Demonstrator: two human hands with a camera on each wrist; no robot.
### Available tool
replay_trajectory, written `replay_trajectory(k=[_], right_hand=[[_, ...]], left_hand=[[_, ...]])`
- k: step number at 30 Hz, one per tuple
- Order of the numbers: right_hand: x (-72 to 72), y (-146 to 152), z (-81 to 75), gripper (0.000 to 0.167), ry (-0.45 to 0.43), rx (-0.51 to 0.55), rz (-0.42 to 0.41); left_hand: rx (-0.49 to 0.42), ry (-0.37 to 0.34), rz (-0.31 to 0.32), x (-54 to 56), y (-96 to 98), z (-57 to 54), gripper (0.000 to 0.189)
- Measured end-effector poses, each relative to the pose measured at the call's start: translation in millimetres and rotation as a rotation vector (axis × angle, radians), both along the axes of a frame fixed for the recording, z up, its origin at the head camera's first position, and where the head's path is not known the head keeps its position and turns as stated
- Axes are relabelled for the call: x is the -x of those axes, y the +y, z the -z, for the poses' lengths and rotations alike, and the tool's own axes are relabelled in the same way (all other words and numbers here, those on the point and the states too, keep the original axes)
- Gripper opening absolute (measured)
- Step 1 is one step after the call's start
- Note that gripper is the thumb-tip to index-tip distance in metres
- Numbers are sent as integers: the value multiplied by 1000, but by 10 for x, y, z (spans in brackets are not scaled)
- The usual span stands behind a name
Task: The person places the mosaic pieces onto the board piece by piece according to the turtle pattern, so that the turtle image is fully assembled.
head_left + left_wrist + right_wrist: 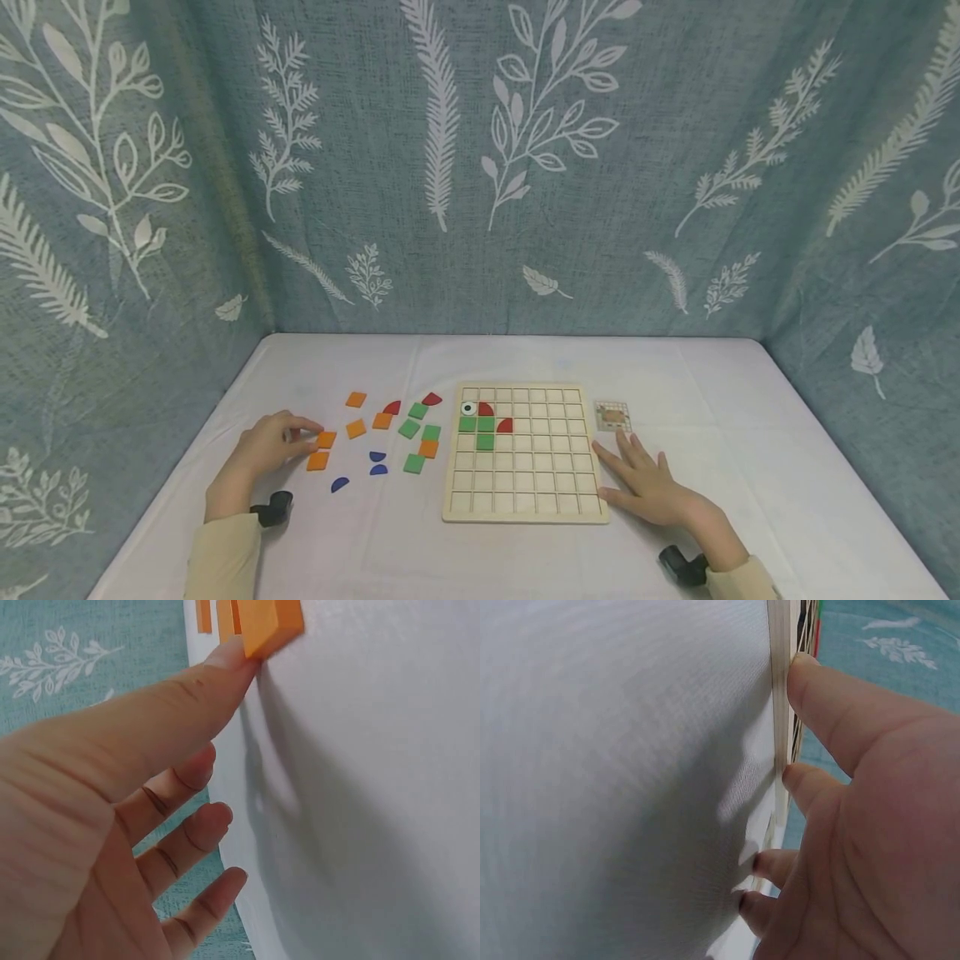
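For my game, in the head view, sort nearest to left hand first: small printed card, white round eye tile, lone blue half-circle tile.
1. Lone blue tile: left of wooden board.
2. White eye tile: in its leftmost column.
3. Printed card: right of it.

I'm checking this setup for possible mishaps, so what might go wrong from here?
The left hand is at an orange square tile, and a neighboring orange tile close by might get nudged. The right hand touches the edge of the gridded wooden board; a push could shift it. That hand is also near the small picture card, which might be knocked askew.
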State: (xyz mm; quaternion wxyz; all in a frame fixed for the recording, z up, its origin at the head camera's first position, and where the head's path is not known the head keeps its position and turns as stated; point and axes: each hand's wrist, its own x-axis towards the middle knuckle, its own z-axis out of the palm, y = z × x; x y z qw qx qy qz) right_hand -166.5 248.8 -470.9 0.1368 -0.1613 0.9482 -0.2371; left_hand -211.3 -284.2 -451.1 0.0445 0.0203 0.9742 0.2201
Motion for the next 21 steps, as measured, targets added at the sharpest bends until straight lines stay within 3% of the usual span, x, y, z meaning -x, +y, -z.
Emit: replay_trajectory(k=[14,21], right_hand=[[10,8,58,68,9,3,-6],[-1,6,41,69,7,11,-8]], left_hand=[[17,81,26,-19,22,11,27],[-11,131,72,-23,145,-71,25]])
